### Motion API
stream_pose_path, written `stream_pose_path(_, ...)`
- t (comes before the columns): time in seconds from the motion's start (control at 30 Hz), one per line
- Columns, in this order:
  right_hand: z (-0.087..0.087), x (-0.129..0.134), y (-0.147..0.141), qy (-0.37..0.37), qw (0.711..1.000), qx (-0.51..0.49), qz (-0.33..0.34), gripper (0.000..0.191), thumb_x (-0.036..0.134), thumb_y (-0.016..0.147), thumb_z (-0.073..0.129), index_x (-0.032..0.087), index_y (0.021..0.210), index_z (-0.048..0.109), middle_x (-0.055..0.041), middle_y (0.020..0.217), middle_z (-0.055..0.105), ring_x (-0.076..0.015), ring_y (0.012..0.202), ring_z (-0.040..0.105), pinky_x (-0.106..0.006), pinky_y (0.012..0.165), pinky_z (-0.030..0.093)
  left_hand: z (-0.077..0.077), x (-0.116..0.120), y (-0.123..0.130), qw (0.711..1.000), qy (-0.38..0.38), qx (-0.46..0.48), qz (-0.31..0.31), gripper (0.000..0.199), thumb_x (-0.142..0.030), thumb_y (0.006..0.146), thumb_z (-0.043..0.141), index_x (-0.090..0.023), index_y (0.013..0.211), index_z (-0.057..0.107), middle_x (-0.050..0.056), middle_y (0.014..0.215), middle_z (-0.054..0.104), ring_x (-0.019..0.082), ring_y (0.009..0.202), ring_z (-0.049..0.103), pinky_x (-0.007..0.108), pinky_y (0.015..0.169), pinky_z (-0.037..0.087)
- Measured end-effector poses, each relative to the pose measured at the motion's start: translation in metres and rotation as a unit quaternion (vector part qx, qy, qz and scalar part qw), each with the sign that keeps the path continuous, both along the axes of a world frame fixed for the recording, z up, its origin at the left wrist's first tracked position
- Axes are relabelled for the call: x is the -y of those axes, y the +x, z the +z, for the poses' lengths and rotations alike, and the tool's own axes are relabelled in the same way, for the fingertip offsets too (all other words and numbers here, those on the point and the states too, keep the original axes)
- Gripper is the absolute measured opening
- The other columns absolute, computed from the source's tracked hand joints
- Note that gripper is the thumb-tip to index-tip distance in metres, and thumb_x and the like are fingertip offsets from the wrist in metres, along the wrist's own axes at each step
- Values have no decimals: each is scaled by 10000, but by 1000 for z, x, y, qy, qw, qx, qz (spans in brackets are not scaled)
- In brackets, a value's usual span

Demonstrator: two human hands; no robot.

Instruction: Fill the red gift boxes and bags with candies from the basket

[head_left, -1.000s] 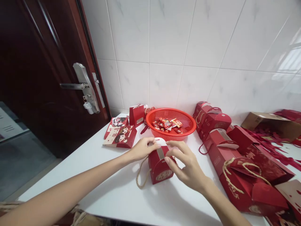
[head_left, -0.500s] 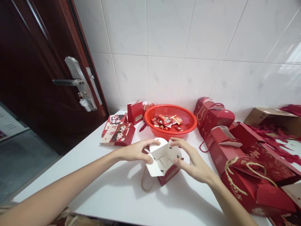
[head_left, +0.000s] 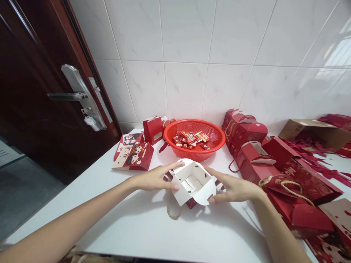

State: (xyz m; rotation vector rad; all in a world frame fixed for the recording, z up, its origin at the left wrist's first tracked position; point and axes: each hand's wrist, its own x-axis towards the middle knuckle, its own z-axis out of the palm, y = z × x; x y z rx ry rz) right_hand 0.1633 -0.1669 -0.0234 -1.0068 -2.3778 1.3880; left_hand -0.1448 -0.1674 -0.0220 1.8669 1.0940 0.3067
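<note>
Here, surface [head_left: 153, 237]: white, bare along the near edge, with the hands and box above it.
Rope loop [head_left: 174, 216]: hangs from the box's near left side and lies curved on the surface.
Gift box [head_left: 204, 174]: upright between the two hands, mouth upward; the white inside and folded base show, and the flaps stand out around the opening.
Left hand [head_left: 156, 178]: holds the box's left side in a loose grip, thumb on the left flap, index fingertip at the rear flap.
Right hand [head_left: 238, 187]: holds the opposite side just as loosely, thumb at the edge of the near right flap, index finger by the rear right corner.
Step in hand: opening out the top of the box, by the look of it, and nearly done.
Next move: seems to call for keeping all the flaps folded outward, lightly, since thin card could crease.
Printed boxes [head_left: 134, 157]: lie beyond the left hand.
Red basket [head_left: 189, 155]: just beyond the box, holding wrapped sweets [head_left: 189, 137].
Red boxes [head_left: 252, 164]: line the right side, reaching back to the tiled wall [head_left: 186, 33].
</note>
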Motion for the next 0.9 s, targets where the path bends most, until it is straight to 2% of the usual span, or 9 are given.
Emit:
stream_pose_path(0.07,-9,-2,-6,13,1000,-13,6,947,444,772,772,227,1558,291,-96,1465,517,-277,1217,568,-345,959,515,-5,-3,-3,1000,30,-3,-2,880,-508,810,718,-305,1557,301,74,1639,262,335,1364,471,387,1025,482)
stream_pose_path(0.2,-23,-5,-16,34,997,-21,-61,877,447,780,764,253,1525,345,-85,1412,573,-292,1197,586,-378,959,503,-10,-8,-7,996,83,-25,6,799,-559,878,615,-285,1559,298,97,1573,402,311,1269,560,393,1004,484)
stream_pose_path(0.37,-28,-6,-23,24,993,-49,-105,883,430,768,771,227,1507,334,-98,1377,598,-286,1171,605,-386,987,471,-10,-11,-8,991,124,-52,22,745,-559,910,553,-267,1551,312,106,1551,435,291,1208,602,366,981,488)
stream_pose_path(0.47,-33,-9,-23,16,990,-75,-120,920,442,737,798,231,1488,311,-93,1339,620,-269,1109,633,-348,910,500,-10,-12,-8,987,143,-63,30,740,-585,905,547,-268,1539,334,108,1529,464,291,1184,618,363,965,499)
stream_pose_path(0.57,-36,-11,-20,16,985,-50,-162,969,508,691,822,219,1460,307,-86,1246,667,-264,1026,655,-329,830,508,-10,-12,-8,984,156,-67,50,757,-609,877,571,-262,1518,366,110,1496,502,294,1151,633,368,945,517)
stream_pose_path(0.63,-36,-11,-18,32,979,6,-201,972,569,657,825,201,1425,356,-98,1214,675,-279,1028,648,-334,826,496,-10,-11,-7,984,158,-62,53,765,-610,869,582,-256,1512,368,110,1493,504,290,1140,637,363,936,524)
stream_pose_path(0.73,-29,-9,-17,43,965,120,-230,884,697,625,779,169,1282,512,-136,1152,683,-306,995,645,-341,788,483,-8,-9,-4,986,151,-52,50,748,-596,882,574,-268,1514,345,104,1503,492,280,1119,646,363,935,526)
stream_pose_path(0.83,-23,-9,-16,33,966,171,-192,687,767,652,706,174,992,630,-115,986,706,-270,867,651,-311,705,465,-9,-9,-3,987,136,-63,64,787,-600,881,577,-277,1537,288,114,1499,492,288,1139,637,377,945,523)
stream_pose_path(0.9,-20,-10,-15,22,971,172,-162,615,779,666,683,187,815,619,-74,844,689,-222,762,625,-280,627,434,-11,-11,-4,986,126,-77,76,842,-615,869,584,-266,1555,243,131,1469,517,297,1141,634,389,936,527)
